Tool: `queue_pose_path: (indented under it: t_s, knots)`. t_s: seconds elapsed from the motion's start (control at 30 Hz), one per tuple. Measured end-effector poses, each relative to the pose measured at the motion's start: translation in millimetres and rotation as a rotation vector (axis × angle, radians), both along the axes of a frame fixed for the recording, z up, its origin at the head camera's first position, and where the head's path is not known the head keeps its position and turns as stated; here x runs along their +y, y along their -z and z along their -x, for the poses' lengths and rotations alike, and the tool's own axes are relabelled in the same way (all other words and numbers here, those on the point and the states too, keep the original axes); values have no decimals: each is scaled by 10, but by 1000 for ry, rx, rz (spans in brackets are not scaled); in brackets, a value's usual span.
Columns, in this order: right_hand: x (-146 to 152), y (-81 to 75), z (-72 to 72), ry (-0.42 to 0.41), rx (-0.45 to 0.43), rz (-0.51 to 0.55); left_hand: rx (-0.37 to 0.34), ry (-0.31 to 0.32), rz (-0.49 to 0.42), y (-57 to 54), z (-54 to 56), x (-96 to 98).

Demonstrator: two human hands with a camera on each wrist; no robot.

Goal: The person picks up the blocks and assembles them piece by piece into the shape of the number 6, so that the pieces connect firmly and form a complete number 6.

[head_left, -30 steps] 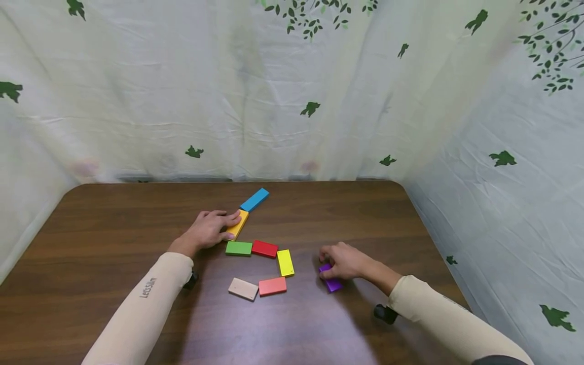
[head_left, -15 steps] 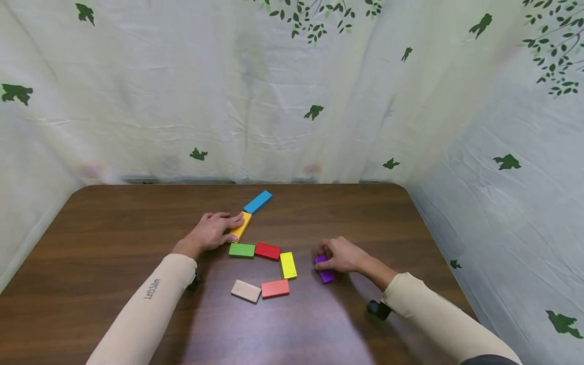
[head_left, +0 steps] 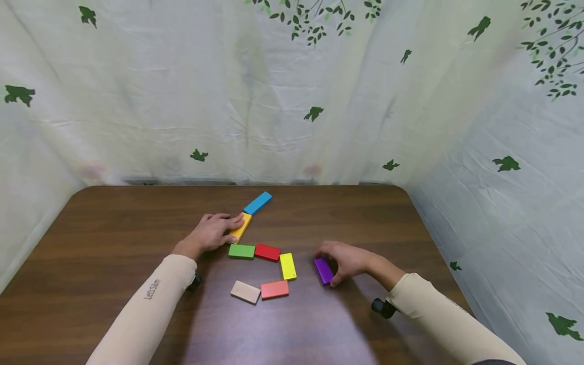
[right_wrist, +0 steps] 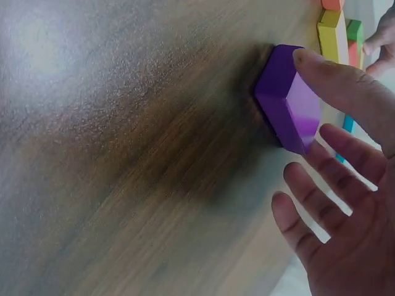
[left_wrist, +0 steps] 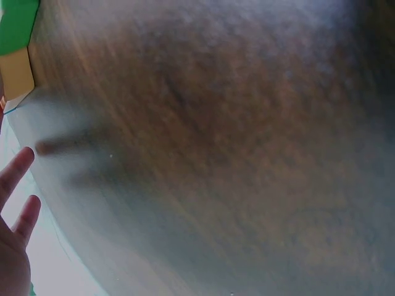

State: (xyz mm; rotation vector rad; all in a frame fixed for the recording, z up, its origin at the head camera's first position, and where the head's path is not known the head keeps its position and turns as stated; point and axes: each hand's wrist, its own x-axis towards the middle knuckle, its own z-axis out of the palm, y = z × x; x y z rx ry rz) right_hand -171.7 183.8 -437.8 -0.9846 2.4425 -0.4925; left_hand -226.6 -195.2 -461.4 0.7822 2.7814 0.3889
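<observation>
Found purple block point(head_left: 323, 271) just left of right hand point(head_left: 349, 261), in the opening between thumb and fingers — apart from yellow block point(head_left: 288, 266), on its right. Recorded long axis as running near to far, far end leaning slightly left, roughly parallel with yellow block. Rated right hand as clearly nearer, left hand point(head_left: 212, 231) as well apart. Observed right hand pinching purple block by its two ends, thumb at near end. Observed left hand touching orange block point(head_left: 241, 229); cannot tell firm grip from light rest. Judged critical: sideways gap between purple block and yellow block. Unable to confirm purple block's contact with table point(head_left: 374, 218) — underside hidden. Noted right fingertips partly concealed in head view; orange block and green block point(head_left: 242, 252) cut off in left wrist view.
</observation>
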Motion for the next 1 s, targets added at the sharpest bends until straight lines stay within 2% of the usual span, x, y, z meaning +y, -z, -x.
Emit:
queue_pose_path:
  t_s: [0.2,0.4,0.67,1.0]
  knots:
    - [28,55,-25,-4,44,-13,-12,-12,2,6,-3,23]
    - [16,90,-14,-23,141,-37,-10,-14,10,6,-8,-1]
    - [11,51,20,-16,70,-42,-8,-2,6,-18,5,-21]
    - [37,62,24,-64,61,-17,-15,-7,2,-13,-10,-32]
